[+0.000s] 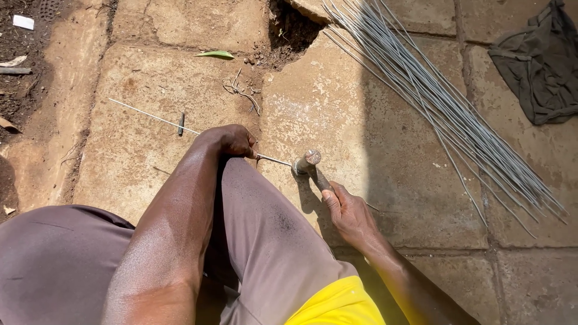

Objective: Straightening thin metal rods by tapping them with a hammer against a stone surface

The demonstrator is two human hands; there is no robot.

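My left hand (232, 141) pinches a thin straight metal wire (150, 117) that lies flat across the stone paving, running from the upper left toward the middle. My right hand (348, 210) grips the handle of a hammer (308, 162). The hammer's rusty round head rests on the wire's right end, just right of my left hand. My knee in grey trousers sits between the two arms.
A bundle of several long grey wires (439, 102) fans across the paving at the upper right. A dark cloth (539, 60) lies at the top right corner. A short dark metal piece (181, 123) lies beside the wire. Bare soil borders the slabs at left, with a broken gap (289, 33) above.
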